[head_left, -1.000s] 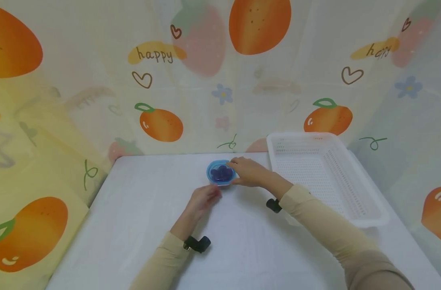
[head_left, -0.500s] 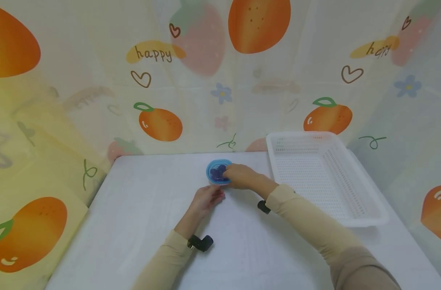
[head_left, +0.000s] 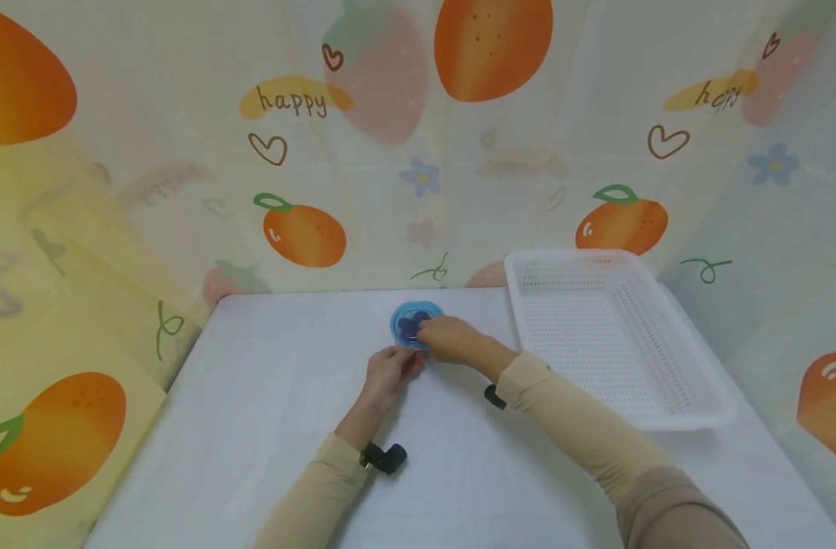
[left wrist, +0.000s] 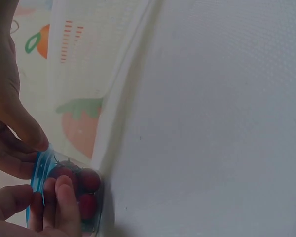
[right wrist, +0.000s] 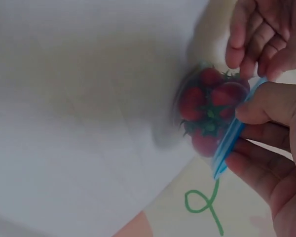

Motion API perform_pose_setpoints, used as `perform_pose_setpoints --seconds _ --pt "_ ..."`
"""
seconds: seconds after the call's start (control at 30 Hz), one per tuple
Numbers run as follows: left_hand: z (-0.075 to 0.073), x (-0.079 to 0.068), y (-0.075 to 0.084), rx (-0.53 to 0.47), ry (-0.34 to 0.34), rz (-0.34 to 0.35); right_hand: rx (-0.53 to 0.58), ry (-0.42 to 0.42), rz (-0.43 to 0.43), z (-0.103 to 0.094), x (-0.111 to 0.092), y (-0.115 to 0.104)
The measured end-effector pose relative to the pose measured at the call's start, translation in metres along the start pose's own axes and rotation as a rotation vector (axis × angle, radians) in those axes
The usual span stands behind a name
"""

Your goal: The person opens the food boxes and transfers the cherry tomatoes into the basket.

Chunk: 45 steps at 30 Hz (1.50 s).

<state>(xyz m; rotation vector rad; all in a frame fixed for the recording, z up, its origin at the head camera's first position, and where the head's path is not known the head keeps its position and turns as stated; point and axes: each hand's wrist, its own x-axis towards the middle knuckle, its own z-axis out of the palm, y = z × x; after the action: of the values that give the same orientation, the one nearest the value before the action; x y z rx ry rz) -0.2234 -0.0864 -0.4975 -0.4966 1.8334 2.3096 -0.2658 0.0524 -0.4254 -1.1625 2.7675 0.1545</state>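
Observation:
A clear plastic box with a blue lid stands near the back of the white table. Red cherry tomatoes with green stems show through its wall; in the head view they look purple. My right hand pinches the lid's edge, its thumb on the box side and its fingers against the lid's outer face. At the near side, my left hand has its thumb at the lid's rim and its fingers along the box wall. Whether the lid is loosened, I cannot tell.
A white perforated plastic basket sits at the table's right, beside my right forearm. Behind the white table hangs a curtain printed with fruit. Each wrist wears a small black camera.
My right hand has shifted left from the lid's right side to its near right edge, covering some tomatoes. My left hand has edged up to the box's near rim. The box has barely moved.

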Motion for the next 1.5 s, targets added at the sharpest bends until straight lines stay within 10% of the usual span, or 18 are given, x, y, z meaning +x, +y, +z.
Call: perform_pose_setpoints --seconds 1.5 --pt "0.003 0.009 0.000 -0.118 0.023 -0.047 -0.285 0.155 -0.151 0.007 -0.003 0.008"
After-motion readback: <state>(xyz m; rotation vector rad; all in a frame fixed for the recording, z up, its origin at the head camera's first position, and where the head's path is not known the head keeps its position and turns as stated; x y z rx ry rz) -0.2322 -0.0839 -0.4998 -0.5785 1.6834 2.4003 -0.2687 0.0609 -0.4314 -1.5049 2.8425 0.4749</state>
